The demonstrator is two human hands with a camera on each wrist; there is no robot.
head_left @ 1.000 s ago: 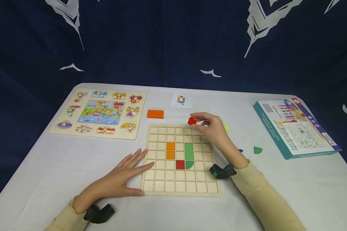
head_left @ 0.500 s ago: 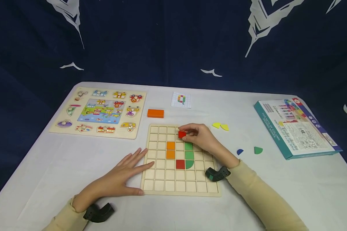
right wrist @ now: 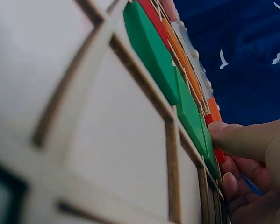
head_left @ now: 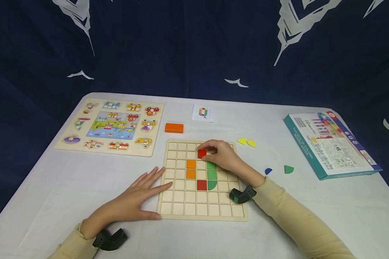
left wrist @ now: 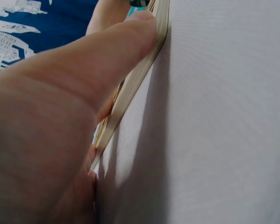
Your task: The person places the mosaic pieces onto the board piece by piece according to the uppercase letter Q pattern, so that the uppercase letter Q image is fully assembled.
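Observation:
A wooden grid board [head_left: 184,208] lies on the white table. My right hand [head_left: 221,154] pinches a red square tile [head_left: 201,154] between thumb and fingers, at a cell in the board's second row. Below it, two orange squares [head_left: 191,169] fill cells on the left; green squares [head_left: 211,175] and a green quarter-round tile [head_left: 211,185] run down the right. Another red square [head_left: 201,185] sits beside the quarter-round. My left hand [head_left: 133,201] rests with spread fingers on the board's left edge, its thumb [left wrist: 140,32] against the edge in the left wrist view.
A pattern card [head_left: 202,113] and an orange block [head_left: 174,128] lie beyond the board. Yellow pieces [head_left: 246,142], a blue half-round [head_left: 268,171] and a green quarter-round [head_left: 289,169] are scattered right. A picture puzzle [head_left: 110,126] lies left, a flat box [head_left: 332,144] right.
My right hand has carried the red square left and toward me, from above the board's far edge down to a second-row cell. The left hand has stayed in place.

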